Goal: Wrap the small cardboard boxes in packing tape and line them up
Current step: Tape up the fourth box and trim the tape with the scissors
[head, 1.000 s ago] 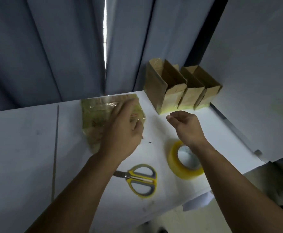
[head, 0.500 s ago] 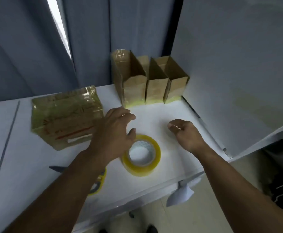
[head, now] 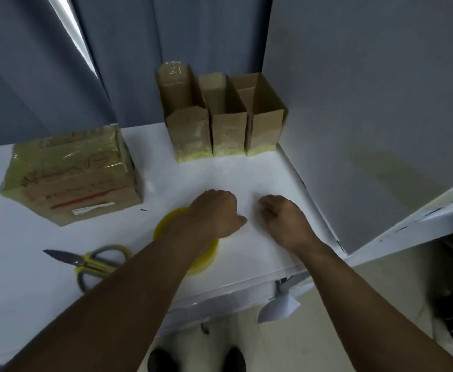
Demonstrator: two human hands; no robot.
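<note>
Three small boxes [head: 229, 135] look light, stiff, tape-slick: pinch opposite walls; your right hand [head: 281, 217] is curled empty, left hand [head: 214, 213] curled, grip unclear

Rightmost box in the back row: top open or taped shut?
Open. The rightmost box stands upright, flaps up, hollow inside visible.

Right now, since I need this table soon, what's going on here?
A person is partway through taping boxes. Three small boxes stand in a row at the back; a bigger wrapped box sits left. Their left grip is curled just past the tape roll, right grip curled on the table, neither visibly holding anything. Scissors lie aside.
</note>
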